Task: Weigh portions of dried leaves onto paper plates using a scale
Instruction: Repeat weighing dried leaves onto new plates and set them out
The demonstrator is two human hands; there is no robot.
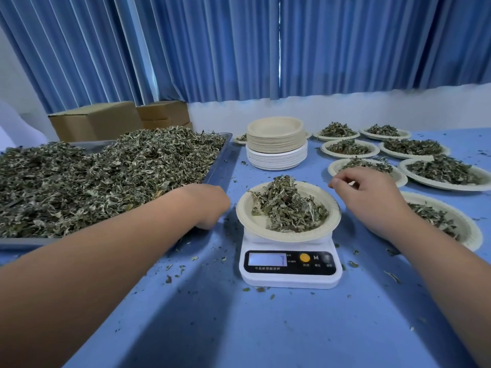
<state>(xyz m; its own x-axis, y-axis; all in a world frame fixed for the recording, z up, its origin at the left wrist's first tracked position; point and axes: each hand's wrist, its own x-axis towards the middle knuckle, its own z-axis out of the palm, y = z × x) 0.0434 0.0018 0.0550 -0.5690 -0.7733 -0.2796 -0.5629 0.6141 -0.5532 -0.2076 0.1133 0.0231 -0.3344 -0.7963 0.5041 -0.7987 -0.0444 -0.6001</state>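
A white digital scale [289,264] stands on the blue table in front of me, its display lit. On it rests a paper plate [248,221] holding a mound of dried leaves [289,208]. To the left, a metal tray [223,166] carries a big heap of dried leaves [93,176]. My left hand [210,205] bends down at the tray's near right corner, just left of the plate, and its fingers are hidden under the hand. My right hand [372,200] hovers just right of the plate with fingers loosely curled, and I see nothing in it.
A stack of empty paper plates [276,139] stands behind the scale. Several filled plates [441,170] cover the right side of the table, one [470,229] beside my right wrist. Cardboard boxes [95,120] sit behind the tray. Leaf crumbs litter the blue tabletop [239,328].
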